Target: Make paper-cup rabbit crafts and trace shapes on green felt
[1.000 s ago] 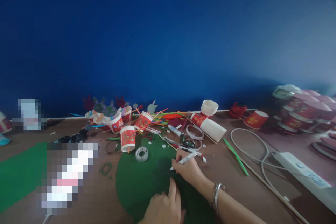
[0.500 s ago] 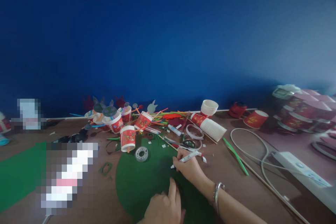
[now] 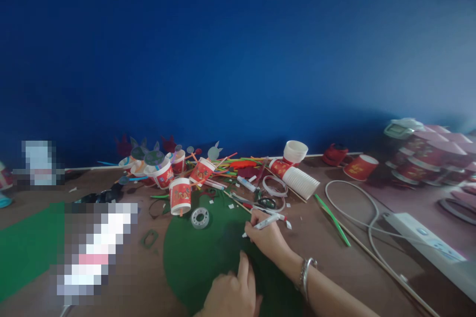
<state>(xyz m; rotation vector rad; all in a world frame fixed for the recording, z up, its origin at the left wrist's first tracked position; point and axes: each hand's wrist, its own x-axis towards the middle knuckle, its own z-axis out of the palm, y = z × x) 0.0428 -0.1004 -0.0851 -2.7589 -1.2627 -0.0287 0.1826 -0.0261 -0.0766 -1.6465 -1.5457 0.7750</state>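
A white marker pen (image 3: 265, 223) is gripped in my right hand (image 3: 269, 237), its tip pointing left and down at the round green sheet (image 3: 201, 262). Whether the tip touches the sheet I cannot tell. My left hand (image 3: 234, 290) rests on the near part of the same sheet, index finger stretched forward and nothing visible held. A roll of clear tape (image 3: 200, 218) lies on the sheet's far left part. Just beyond it stands a red paper cup (image 3: 180, 196), upside down. Scissors (image 3: 267, 202) lie partly behind my right hand.
Decorated cups (image 3: 161, 176) crowd the back left, beside a heap of coloured sticks (image 3: 223, 171). Stacked cups (image 3: 299, 182) lie on their side at the back. To the right are a green strip (image 3: 332, 220), a looped cable (image 3: 372, 225) and a white power strip (image 3: 427, 242).
The view has shifted very slightly. Both hands and the marker pen stay in nearly the same place on the green sheet.
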